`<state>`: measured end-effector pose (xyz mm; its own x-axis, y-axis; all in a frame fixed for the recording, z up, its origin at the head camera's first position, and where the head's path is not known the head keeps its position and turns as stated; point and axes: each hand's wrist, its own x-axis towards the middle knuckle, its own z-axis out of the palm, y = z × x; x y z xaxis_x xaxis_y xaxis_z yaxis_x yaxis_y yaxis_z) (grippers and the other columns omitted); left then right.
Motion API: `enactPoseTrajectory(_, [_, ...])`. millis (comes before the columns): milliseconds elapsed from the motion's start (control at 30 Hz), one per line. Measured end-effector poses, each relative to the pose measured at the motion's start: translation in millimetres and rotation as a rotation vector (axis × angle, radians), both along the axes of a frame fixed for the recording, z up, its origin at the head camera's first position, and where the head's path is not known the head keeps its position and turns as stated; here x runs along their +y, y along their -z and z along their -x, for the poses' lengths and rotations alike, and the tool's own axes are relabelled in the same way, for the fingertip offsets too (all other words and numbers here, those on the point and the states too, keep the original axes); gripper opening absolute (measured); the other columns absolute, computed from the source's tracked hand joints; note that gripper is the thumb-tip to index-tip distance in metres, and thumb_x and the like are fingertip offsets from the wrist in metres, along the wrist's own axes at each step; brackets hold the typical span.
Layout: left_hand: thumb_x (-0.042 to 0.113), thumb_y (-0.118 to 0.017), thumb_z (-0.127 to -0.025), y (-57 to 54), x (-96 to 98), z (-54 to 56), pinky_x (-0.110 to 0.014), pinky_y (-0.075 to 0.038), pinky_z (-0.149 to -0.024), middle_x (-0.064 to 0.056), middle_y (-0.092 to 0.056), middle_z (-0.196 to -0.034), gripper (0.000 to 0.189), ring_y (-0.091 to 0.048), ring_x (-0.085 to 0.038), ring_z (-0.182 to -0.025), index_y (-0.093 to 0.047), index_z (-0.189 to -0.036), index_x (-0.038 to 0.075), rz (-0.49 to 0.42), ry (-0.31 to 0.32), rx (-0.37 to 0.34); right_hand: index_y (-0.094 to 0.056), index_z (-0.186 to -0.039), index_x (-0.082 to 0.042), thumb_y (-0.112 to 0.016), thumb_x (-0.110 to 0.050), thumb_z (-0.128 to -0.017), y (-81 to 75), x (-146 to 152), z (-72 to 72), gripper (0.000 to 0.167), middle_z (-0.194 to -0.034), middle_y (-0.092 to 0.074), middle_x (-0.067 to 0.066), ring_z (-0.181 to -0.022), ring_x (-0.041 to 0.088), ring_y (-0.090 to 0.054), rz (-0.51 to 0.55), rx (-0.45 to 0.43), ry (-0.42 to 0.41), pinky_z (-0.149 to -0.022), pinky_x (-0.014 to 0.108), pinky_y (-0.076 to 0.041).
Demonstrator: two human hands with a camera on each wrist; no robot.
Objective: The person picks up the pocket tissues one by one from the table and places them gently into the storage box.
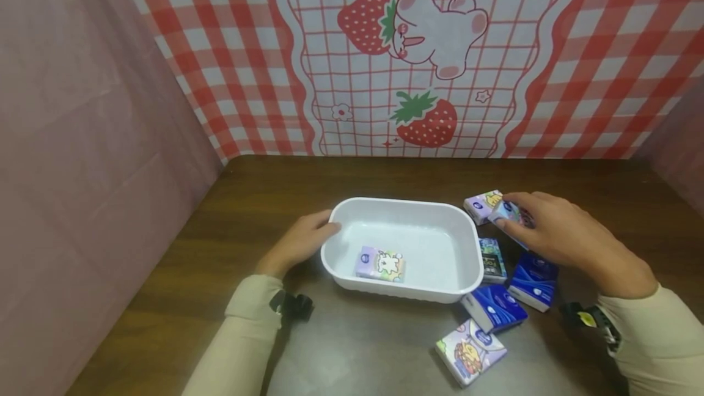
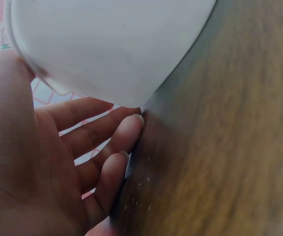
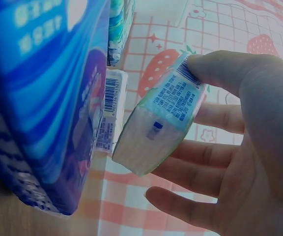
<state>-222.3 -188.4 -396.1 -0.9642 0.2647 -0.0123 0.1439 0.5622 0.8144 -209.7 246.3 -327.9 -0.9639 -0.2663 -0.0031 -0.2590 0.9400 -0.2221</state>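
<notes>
My left hand (image 1: 301,241) holds the left end of a white plastic basin (image 1: 398,203), thumb over the rim and fingers against the outer wall, as the left wrist view shows. Inside the basin lies a purple tissue pack (image 1: 379,263) with a white cartoon animal. My right hand (image 1: 572,231) pinches a light-blue tissue pack (image 3: 156,123) between thumb and fingers, tilted above the table. Just beyond that pack, a purple and yellow tissue pack (image 1: 480,206) lies by the basin's back right corner.
Right of the basin are a dark patterned pack (image 1: 492,260) and two blue packs, one (image 1: 535,280) farther right and one (image 1: 495,307) partly over a purple cartoon pack (image 1: 470,353). A red checked cloth (image 1: 242,66) hangs behind the brown table (image 1: 275,182).
</notes>
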Motion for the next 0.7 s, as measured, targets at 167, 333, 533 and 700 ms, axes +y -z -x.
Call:
enactPoseTrajectory(167, [0.035,-0.056,-0.100,2.3,-0.9,1.2,-0.044,-0.048,-0.098,-0.001,-0.068,-0.114,0.038,-0.061,-0.019,-0.103,-0.064,-0.133,0.017,-0.001,0.004,0.013,-0.044,-0.147,-0.002,-0.059,-0.061,-0.092,-1.1,-1.8,-0.2,0.082,-0.136,-0.049,0.034,-0.122,0.056,-0.048,-0.004,-0.005,0.004,-0.089,0.072,-0.042])
enactPoseTrajectory(333, [0.034,-0.056,-0.100,2.2,-0.5,1.1,-0.045,-0.048,-0.098,-0.001,-0.068,-0.115,0.038,-0.061,-0.018,-0.103,-0.064,-0.133,0.017,-0.004,0.007,0.015,-0.044,-0.148,-0.003,-0.059,-0.063,-0.091,-2.4,-3.1,-2.0,0.084,-0.138,-0.048,0.033,-0.123,0.057,-0.046,-0.001,-0.014,0.013,-0.089,0.072,-0.042])
enactPoseTrajectory(533, [0.036,-0.056,-0.100,2.1,-0.5,0.7,-0.046,-0.048,-0.099,0.000,-0.068,-0.117,0.040,-0.061,-0.019,-0.104,-0.063,-0.135,0.017,-0.006,0.001,0.001,-0.044,-0.147,-0.003,-0.060,-0.062,-0.091,-3.9,-4.6,-1.7,0.084,-0.137,-0.048,0.034,-0.122,0.057,-0.047,-0.004,-0.014,0.014,-0.088,0.073,-0.042])
enactPoseTrajectory(700, [0.036,-0.056,-0.100,1.5,-1.0,0.4,-0.046,-0.048,-0.099,0.000,-0.068,-0.116,0.040,-0.061,-0.019,-0.104,-0.063,-0.135,0.018,-0.009,-0.001,-0.005,-0.046,-0.146,-0.003,-0.057,-0.067,-0.090,-4.9,-6.9,-2.7,0.086,-0.137,-0.049,0.033,-0.122,0.056,-0.048,0.000,0.011,-0.003,-0.089,0.073,-0.042])
